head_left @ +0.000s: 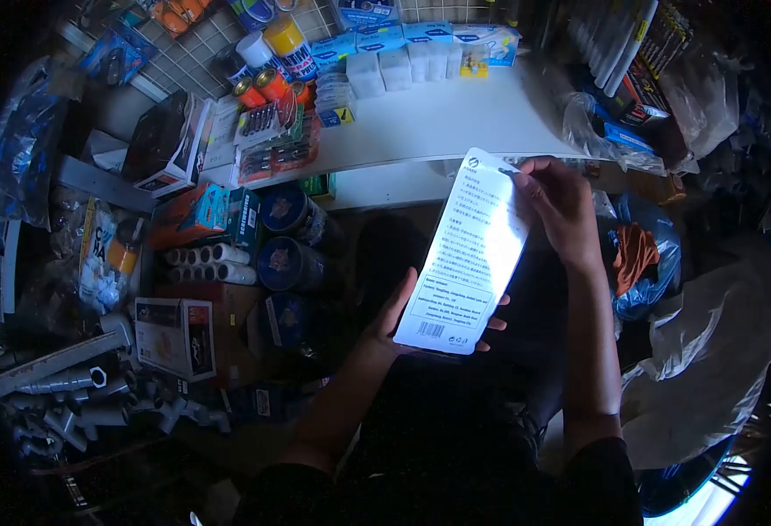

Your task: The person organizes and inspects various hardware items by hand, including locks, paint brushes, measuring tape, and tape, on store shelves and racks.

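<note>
A long white package card (pixel 464 254) with printed text and a barcode faces up, tilted, in front of my body. My left hand (pixel 399 309) grips its lower part from the left edge, with fingertips showing past the right edge. At the upper right corner, my right hand (pixel 561 206) pinches the card between thumb and fingers. Bright light glares off the card's middle. What is on the card's far side is hidden.
Beyond the card is a white shelf (pixel 456 114) with small boxes and spray cans (pixel 289 48). Pipe fittings (pixel 79 412), cartons (pixel 175 337) and lidded tubs (pixel 285 263) stand at the left. Plastic bags (pixel 657 263) and a large sack (pixel 710 368) lie at the right.
</note>
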